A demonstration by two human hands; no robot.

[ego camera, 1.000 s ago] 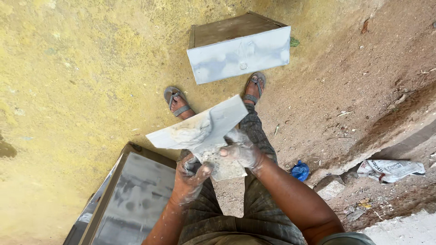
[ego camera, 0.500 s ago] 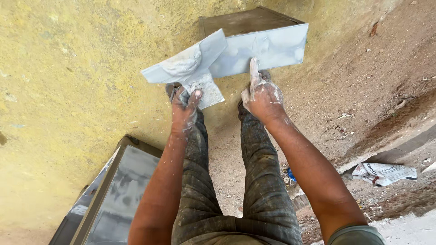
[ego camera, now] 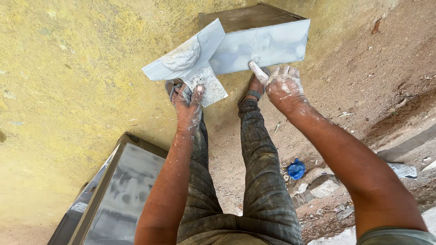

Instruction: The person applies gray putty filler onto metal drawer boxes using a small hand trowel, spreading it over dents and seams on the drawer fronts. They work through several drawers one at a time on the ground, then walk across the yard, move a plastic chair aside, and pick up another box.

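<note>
- Head view: the left hand (ego camera: 188, 104), dusted white, is closed around the lower part of a flat pale-grey rectangular board (ego camera: 193, 61); a lump of grey-white putty (ego camera: 182, 58) is carried on the board's upper face.
- The board is held above the feet, at about twelve o'clock from the left hand. Its long axis runs from about eight o'clock to two o'clock, the higher end towards the box.
- The right hand (ego camera: 282, 84), also caked white, is spread open with nothing gripped; its extended finger touches, or nearly touches, the lower edge of the pale-grey metal box (ego camera: 263, 45).
- The box lies on the ground at twelve o'clock from the right hand, its long side running roughly nine to three o'clock, tilted slightly upward to the right.
- The box's near face is judged already coated, though unevenly; the putty remaining on the board suggests more filling is left.
- A second grey-streaked metal box (ego camera: 118, 195) lies at seven o'clock, and a blue crumpled scrap (ego camera: 296, 169) at four o'clock, on the sandy ground (ego camera: 68, 90).
</note>
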